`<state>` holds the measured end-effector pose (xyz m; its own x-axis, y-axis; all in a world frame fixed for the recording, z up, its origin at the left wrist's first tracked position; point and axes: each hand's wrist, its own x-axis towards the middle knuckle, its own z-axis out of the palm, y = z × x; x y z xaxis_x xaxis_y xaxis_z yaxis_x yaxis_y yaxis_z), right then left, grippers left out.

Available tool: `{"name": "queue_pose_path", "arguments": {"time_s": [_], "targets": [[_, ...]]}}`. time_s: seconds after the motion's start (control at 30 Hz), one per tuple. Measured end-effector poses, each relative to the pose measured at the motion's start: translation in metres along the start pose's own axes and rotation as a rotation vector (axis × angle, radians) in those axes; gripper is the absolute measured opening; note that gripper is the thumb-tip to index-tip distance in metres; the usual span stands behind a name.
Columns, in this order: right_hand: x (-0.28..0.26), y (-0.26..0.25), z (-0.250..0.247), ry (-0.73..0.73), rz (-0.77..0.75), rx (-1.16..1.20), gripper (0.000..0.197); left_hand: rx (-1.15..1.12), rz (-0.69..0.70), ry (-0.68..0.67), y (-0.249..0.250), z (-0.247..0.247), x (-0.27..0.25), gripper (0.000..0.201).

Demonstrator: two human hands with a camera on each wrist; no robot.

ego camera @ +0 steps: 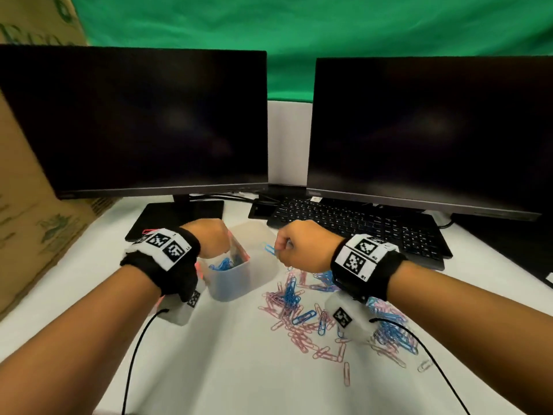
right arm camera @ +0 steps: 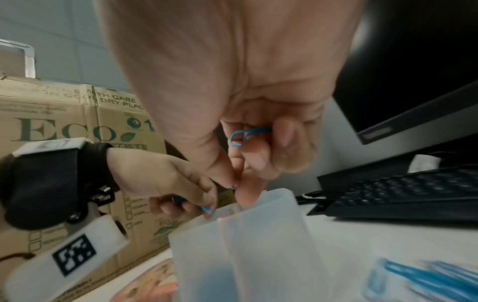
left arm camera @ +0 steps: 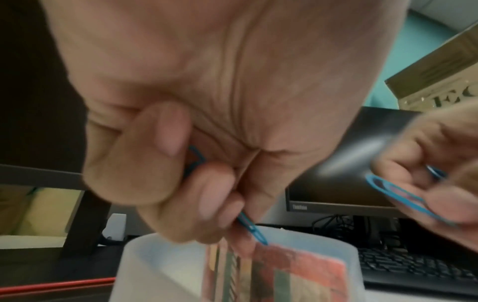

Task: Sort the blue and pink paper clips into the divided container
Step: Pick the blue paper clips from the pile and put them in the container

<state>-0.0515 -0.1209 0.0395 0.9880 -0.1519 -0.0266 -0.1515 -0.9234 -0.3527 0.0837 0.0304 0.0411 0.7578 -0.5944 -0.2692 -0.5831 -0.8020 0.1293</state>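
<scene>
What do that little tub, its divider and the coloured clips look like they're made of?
The container looks like frosted, translucent plastic: the blue clips inside show hazily through its wall. The divider seems to be printed card or paper, matte with coloured patches, though it is blurred. The paper clips on the table look like bent wire with a smooth blue or pink coating, probably vinyl over metal.

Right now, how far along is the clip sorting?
Done: some blue clips lie in the near compartment of the container. In hand: the left hand and right hand each pinch blue clips at its rim. Left: a mixed pile of pink and blue clips on the table.
</scene>
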Motion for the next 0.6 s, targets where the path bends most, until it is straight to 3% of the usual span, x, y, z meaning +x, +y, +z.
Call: {"name": "queue_pose_path", "arguments": {"time_s": [0.17,0.3,0.43,0.6], "targets": [[0.045,-0.041,0.004,-0.044,0.01,-0.079,0.019,-0.063,-0.053,0.008,-0.001,0.001,0.004,0.027],[0.068,-0.066,0.008,-0.08,0.007,-0.155,0.012,-0.187,-0.017,0.067,-0.006,-0.003,0.002,0.04],[0.075,-0.082,0.01,-0.067,-0.044,-0.178,0.023,-0.2,0.007,0.18,-0.017,-0.005,-0.004,0.022],[0.067,-0.068,0.011,-0.031,-0.075,-0.019,0.033,-0.267,0.045,0.308,-0.015,0.001,-0.01,0.018]]}}
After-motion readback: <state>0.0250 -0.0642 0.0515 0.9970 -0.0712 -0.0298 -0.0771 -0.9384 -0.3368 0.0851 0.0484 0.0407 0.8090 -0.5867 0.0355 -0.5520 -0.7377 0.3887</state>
